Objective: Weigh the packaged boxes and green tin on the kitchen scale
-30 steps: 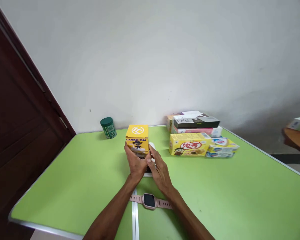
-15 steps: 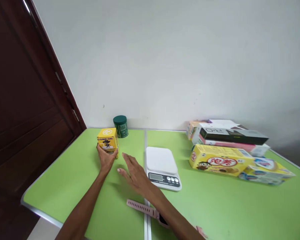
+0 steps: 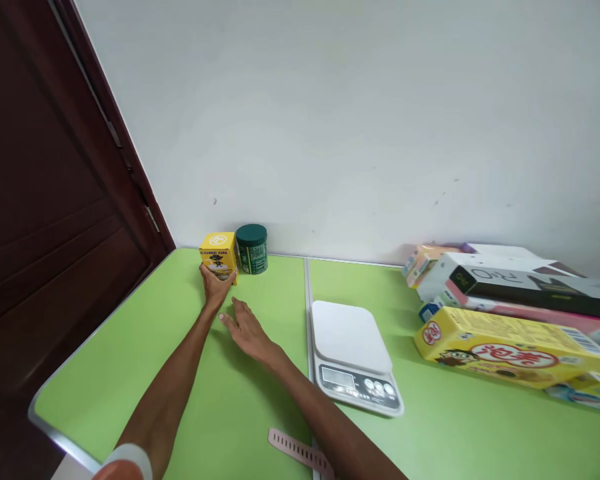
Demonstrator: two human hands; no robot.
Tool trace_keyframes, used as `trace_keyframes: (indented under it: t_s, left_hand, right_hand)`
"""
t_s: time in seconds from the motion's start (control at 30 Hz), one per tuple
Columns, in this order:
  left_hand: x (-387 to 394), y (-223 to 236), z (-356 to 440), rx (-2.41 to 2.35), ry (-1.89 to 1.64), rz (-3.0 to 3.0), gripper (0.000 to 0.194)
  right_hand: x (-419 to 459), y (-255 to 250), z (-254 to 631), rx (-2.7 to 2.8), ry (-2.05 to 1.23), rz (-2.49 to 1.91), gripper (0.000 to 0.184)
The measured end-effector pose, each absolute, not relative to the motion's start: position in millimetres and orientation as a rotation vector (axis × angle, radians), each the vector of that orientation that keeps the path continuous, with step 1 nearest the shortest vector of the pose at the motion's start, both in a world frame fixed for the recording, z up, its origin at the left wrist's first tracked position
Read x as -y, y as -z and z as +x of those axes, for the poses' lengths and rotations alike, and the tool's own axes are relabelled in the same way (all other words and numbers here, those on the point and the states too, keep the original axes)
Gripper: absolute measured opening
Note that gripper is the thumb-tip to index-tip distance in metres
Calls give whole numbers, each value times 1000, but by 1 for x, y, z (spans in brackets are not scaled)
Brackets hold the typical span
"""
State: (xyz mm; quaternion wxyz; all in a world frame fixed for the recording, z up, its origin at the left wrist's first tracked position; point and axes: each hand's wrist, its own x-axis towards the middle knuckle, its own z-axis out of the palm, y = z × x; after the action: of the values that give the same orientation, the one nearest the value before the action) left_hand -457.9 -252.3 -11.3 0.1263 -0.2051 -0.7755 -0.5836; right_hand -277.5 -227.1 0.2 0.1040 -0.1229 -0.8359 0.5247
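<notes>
While the flat green desk (image 3: 190, 373) fills the lower frame, a long yellow cardboard snack box (image 3: 510, 350) lies at right and a white digital kitchen scale (image 3: 353, 353) sits at centre. Upper left of centre, the left hand (image 3: 215, 288) has its grip closed around the small yellow cardboard cube box (image 3: 219, 252), touching a dark green lidded jar (image 3: 252, 249). The right hand (image 3: 247, 328) hovers near with fingers spread, holding nothing.

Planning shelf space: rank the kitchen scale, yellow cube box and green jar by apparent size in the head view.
1. kitchen scale, clearly largest, though nearer the camera.
2. yellow cube box, gripped by the left hand, and green jar look alike; unranked.
</notes>
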Motion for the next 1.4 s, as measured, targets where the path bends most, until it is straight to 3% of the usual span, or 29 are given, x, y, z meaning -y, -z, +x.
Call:
trace_keyframes:
  t_s: [0.3,0.53,0.67,0.73,0.83,1.0,1.2,1.4]
  left_hand:
    - [217,-2,-489,2346,1679,-533,74]
    - [224,-20,-472,2514,1640,-529,89]
    - [244,-15,-439,2456,1547,-495,91]
    - [246,-14,-407,2304,1528,-596,84]
    - [231,-20,-336,2100,1597,-920,78]
    - [171,-36,-198,2260,1765,-1578,75]
    - [113,-26,-104,2521,1644,-2024,94]
    - [97,-16,-92,2513,1773,-1944,93]
  right_hand:
    - [233,-44,-189,2421,-1383,-151,55]
    - [218,-58,-110,2190,-1295,-283,42]
    - [171,-43,-33,1854,-960,-605,30]
    - [136,-29,11,1623,-678,-876,32]
    - [81,-7,61,1297,-363,-1183,51]
    - [19,15,76,1226,-311,-1251,81]
    - [6,25,61,1398,-303,-1207,77]
    - [8,18,65,1420,-303,-1159,71]
